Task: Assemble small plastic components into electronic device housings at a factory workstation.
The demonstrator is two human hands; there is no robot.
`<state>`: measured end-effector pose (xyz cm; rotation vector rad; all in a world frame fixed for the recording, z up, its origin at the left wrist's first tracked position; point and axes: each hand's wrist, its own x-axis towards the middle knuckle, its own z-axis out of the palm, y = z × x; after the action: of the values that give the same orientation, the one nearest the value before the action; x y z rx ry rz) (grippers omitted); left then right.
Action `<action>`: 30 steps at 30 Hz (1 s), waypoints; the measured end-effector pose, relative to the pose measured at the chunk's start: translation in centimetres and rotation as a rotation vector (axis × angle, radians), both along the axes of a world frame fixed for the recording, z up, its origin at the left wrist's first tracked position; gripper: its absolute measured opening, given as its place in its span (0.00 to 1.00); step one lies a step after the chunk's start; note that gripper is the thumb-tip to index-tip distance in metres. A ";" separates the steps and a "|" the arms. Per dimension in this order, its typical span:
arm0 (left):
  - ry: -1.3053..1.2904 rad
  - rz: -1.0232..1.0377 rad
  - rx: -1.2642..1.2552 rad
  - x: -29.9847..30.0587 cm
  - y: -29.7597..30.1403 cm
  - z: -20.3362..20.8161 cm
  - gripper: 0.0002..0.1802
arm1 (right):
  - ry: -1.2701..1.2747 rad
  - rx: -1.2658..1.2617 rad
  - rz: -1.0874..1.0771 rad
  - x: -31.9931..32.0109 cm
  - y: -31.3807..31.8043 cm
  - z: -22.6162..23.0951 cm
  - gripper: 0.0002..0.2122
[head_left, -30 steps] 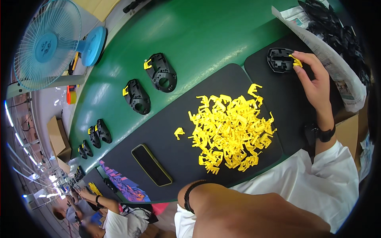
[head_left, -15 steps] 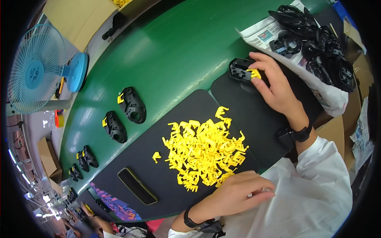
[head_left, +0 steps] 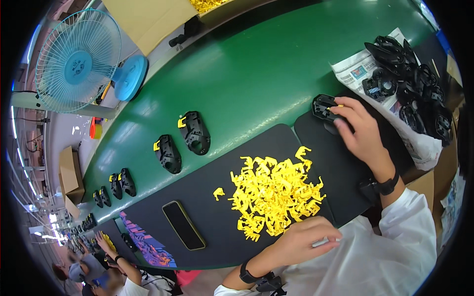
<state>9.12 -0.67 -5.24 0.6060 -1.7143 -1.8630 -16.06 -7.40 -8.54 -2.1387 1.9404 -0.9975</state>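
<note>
At the right of the bench, my right hand has its fingers closed around a small yellow plastic clip, mostly hidden by the fingertips. The clip sits against a black plastic shell shaped like a computer mouse, which lies on the dark mat. My left hand is held near my body, just below a heap of yellow clips. Its thumb and fingers come together in a pinch; a pale patch shows between them, and I cannot make out whether it is a held thing or my sleeve.
Several black shells with yellow clips stand along the green bench. A phone and one loose clip lie on the black mat. Black shells pile on newspaper. A blue fan stands far left.
The whole view has shifted, moving the scene mostly rightward in the picture. My right fingers have moved over the clip and shell, covering more of the clip. My left hand stays by the heap.
</note>
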 end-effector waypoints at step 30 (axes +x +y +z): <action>0.419 0.425 0.218 1.7 -2.4 -4.4 0.65 | -0.659 0.031 0.402 7.7 6.9 4.4 0.12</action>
<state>10.84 -3.04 -9.66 0.5612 -1.0326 -1.7239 -8.34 -0.51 -4.16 -1.7537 1.1626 -1.3380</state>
